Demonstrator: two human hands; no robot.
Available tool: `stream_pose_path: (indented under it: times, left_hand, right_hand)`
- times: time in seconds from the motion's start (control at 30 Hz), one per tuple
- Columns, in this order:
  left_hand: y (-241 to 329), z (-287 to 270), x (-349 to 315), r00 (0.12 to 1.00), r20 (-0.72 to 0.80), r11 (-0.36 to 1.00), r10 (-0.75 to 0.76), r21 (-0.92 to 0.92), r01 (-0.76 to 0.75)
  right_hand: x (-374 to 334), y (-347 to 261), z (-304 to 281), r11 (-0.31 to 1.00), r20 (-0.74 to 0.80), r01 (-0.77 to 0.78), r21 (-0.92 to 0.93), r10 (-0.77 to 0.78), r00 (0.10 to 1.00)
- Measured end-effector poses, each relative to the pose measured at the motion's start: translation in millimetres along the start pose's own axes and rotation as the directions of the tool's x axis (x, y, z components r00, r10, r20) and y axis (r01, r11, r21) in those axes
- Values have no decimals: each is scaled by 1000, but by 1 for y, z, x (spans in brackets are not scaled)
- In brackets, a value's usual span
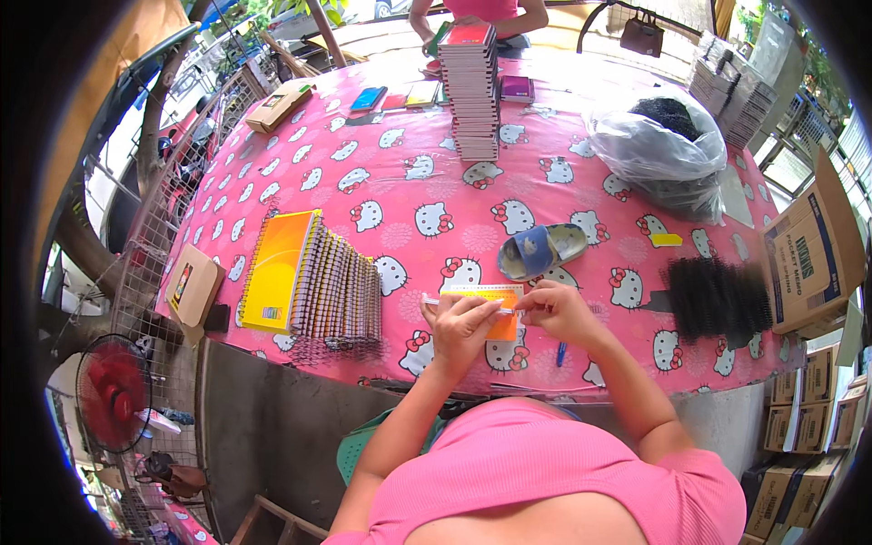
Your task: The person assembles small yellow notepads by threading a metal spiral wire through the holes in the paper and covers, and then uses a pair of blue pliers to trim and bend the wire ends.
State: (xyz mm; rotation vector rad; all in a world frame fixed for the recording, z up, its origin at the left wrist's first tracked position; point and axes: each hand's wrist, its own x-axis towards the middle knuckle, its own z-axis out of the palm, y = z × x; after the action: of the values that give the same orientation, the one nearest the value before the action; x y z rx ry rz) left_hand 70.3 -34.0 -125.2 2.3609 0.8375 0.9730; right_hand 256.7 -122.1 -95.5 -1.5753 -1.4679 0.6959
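Both hands closed on small orange notebook point(495, 313) at table's near edge, left hand point(461, 322) pinching one end, right hand point(556, 309) the other; best kept flat, spine edge level between pinches.

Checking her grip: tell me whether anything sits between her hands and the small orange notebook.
Nothing visible does: the left hand and right hand both already hold the orange notebook directly, at the table's near edge.

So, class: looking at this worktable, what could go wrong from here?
The tall stack of notebooks looks unsteady and may topple if the table is bumped. The row of spiral notebooks sits near the front edge and could slide off. Both hands, left hand and right hand, crowd one small orange notebook, so the binding might slip.
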Motion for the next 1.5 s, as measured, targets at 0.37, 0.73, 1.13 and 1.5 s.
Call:
stream_pose_path:
  times: [0.37,0.73,1.13,1.5]
  left_hand:
    - [0,-2,2,998,-19,998,-61,24,61]
    - [-2,0,1,998,-23,998,-51,32,52]
    - [-10,-7,-5,999,38,1000,13,3,-13]
    - [-14,-7,-4,999,-19,1000,27,-5,-27]
  right_hand:
    - [2,1,10,992,-23,52,-115,-55,998]
    - [0,-17,12,967,-56,-9,-254,-6,998]
    - [28,10,-15,892,-144,-143,-428,89,986]
    - [20,35,-39,691,-68,49,721,1,998]
